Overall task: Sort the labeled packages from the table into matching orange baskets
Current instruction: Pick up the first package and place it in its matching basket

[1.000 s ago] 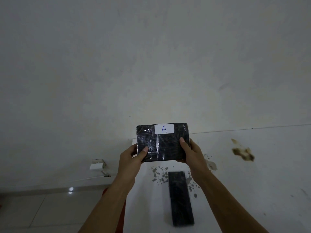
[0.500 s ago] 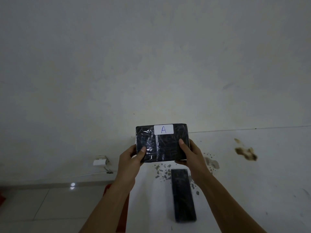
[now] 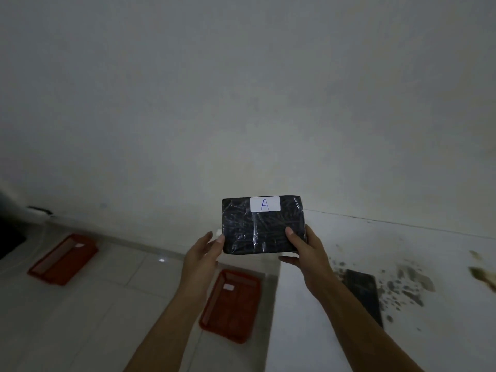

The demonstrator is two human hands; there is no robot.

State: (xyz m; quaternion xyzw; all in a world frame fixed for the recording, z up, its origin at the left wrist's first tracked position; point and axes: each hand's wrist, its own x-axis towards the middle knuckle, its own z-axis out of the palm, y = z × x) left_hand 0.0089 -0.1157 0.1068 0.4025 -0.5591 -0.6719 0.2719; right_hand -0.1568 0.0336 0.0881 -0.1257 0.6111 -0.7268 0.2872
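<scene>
The black wrapped package [image 3: 263, 226] is held up in the air in front of the pale wall [image 3: 241, 103], above the left edge of the counter [image 3: 402, 251]. Its broad face is turned toward the camera, glossy film creased over it, and a white label [image 3: 265, 203] marked with a blue "A" sits at the middle of its top edge.

The right hand [image 3: 306, 253] grips the package at its lower right corner — thumb pressed on the front face, the other fingers wrapped behind and beneath. The left hand [image 3: 204, 253] is at the lower left corner with its fingers loosely spread; the thumb tip touches or all but touches the package's left edge, and whether it bears any weight I cannot tell.

Below the right forearm, a second black package [image 3: 365, 294] lies flat on the white counter, among dark flecks and stains on the surface; a brownish smear [image 3: 483, 275] marks the counter near the right frame edge.

Down on the tiled floor [image 3: 94, 304], an orange basket [image 3: 230, 302] sits just beside the counter's left edge, under the left forearm, with a small white tag inside. A second orange basket [image 3: 63, 259] lies well apart to the left, nearer the wall, also carrying a white tag. Neither tag is legible.
</scene>
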